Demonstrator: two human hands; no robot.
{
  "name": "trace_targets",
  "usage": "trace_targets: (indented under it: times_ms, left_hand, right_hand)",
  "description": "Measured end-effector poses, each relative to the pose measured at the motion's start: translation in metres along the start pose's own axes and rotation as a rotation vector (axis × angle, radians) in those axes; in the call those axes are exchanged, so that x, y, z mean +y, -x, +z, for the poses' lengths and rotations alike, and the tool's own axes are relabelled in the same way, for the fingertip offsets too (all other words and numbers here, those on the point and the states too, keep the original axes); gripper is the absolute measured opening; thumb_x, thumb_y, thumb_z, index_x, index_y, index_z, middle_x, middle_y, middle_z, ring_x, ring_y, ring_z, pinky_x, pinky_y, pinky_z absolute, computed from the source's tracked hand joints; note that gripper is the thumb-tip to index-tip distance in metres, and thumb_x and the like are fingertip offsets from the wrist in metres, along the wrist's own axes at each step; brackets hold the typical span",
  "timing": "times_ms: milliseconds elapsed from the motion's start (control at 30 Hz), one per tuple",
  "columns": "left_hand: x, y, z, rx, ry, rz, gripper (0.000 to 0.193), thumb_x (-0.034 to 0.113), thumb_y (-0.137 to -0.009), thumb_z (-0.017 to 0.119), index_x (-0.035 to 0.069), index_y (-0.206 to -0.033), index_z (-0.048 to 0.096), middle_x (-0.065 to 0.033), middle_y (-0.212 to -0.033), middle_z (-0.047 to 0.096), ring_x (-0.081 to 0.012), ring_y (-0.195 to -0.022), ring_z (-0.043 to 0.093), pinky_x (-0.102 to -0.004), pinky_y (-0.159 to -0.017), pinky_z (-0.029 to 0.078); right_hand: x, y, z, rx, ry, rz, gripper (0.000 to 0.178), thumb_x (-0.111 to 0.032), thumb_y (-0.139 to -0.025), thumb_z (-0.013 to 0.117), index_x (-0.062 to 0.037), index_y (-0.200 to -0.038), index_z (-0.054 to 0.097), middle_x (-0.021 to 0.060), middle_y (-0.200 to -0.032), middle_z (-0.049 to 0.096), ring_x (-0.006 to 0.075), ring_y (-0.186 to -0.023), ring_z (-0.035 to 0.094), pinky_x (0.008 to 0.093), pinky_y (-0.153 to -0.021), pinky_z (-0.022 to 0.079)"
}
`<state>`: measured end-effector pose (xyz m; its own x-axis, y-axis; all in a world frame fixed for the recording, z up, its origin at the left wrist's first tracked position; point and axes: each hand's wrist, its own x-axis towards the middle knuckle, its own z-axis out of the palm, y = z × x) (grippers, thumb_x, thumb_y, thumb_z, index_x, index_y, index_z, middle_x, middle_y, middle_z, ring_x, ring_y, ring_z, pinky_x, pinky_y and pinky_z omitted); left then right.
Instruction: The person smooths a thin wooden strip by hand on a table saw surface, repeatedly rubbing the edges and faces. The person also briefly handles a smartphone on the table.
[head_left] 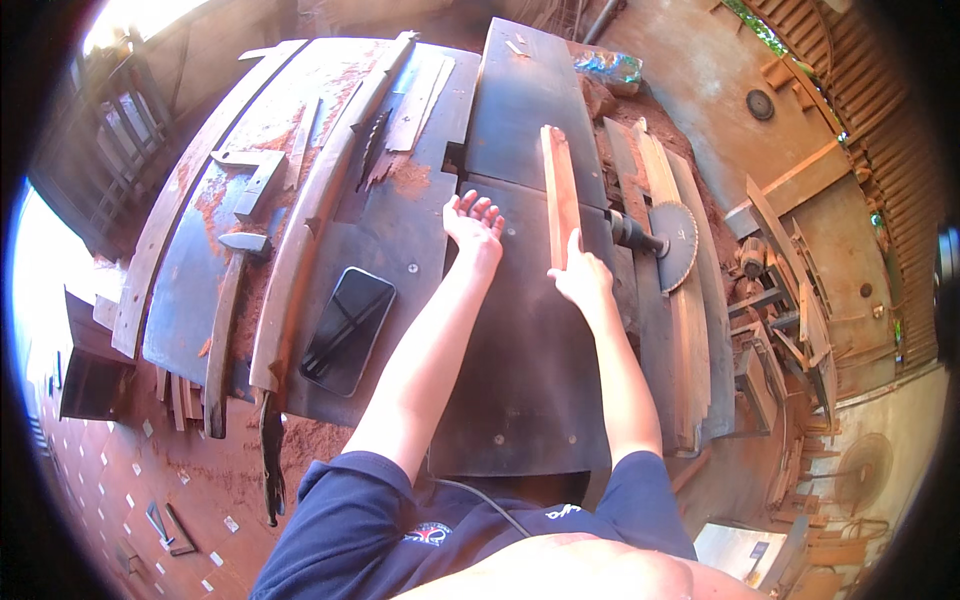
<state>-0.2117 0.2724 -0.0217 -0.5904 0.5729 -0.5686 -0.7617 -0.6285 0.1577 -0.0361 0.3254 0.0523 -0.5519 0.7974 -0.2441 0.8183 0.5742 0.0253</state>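
Batten (pixel 560 190) seems stiff, light; your right hand (pixel 585 278) grips the best hold, its end toward the bench (pixel 520 400) front; your half-curled left hand (pixel 474 222) is empty.

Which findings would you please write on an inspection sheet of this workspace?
Surface: dark metal table, reddish sawdust on parts of it.
Job's things: wooden strip, pointing away from the person.
Clutter: hammer and phone, left side.
Grips: left grip open and empty, fingers loosely curled; right grip touching the strip's near end, firmness unclear.
Cables: one dark cord across the shirt.
Surroundings: toothed saw blade right of the strip; tiled floor left.
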Motion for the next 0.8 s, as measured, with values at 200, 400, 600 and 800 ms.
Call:
trace_targets:
  times_ms: [200,400,600,800]
  left_hand:
    - [0.003,-0.002,0.002,0.044,0.031,-0.003,0.037,0.050,-0.087,0.054,0.016,-0.099,0.063,-0.0020,-0.090,0.060,-0.0196,-0.081,0.055,-0.0396,-0.077,0.043]
    - [-0.005,0.003,0.002,0.023,0.010,-0.009,0.033,0.045,-0.088,0.052,0.015,-0.099,0.062,-0.0012,-0.083,0.060,-0.0185,-0.076,0.056,-0.0373,-0.074,0.043]
    - [-0.001,0.007,0.005,0.065,0.078,-0.026,0.032,0.043,-0.087,0.053,0.014,-0.099,0.063,-0.0018,-0.082,0.061,-0.0189,-0.074,0.056,-0.0366,-0.074,0.042]
    - [-0.005,0.007,0.006,0.051,0.068,-0.025,0.032,0.043,-0.087,0.053,0.015,-0.098,0.062,-0.0008,-0.080,0.061,-0.0183,-0.074,0.057,-0.0366,-0.074,0.042]
  right_hand:
    - [-0.028,-0.123,-0.025,-0.004,0.069,0.058,0.103,-0.047,-0.086,0.071,-0.0022,-0.157,0.010,0.0237,-0.134,0.059,0.0344,-0.123,0.059,0.0446,-0.103,0.048]
    - [-0.041,-0.219,-0.048,-0.044,-0.027,0.171,0.100,-0.035,-0.085,0.068,-0.0043,-0.158,0.007,0.0199,-0.112,0.071,0.0296,-0.095,0.072,0.0414,-0.088,0.056]
    - [-0.053,-0.245,-0.054,0.011,0.063,0.209,0.086,-0.029,-0.087,0.047,-0.0075,-0.159,0.005,0.0214,-0.123,0.066,0.0297,-0.108,0.069,0.0442,-0.091,0.054]
    - [-0.035,-0.245,-0.029,0.145,0.089,0.183,0.080,-0.035,-0.090,0.043,-0.0142,-0.159,0.009,0.0284,-0.131,0.059,0.0376,-0.117,0.063,0.0483,-0.096,0.051]
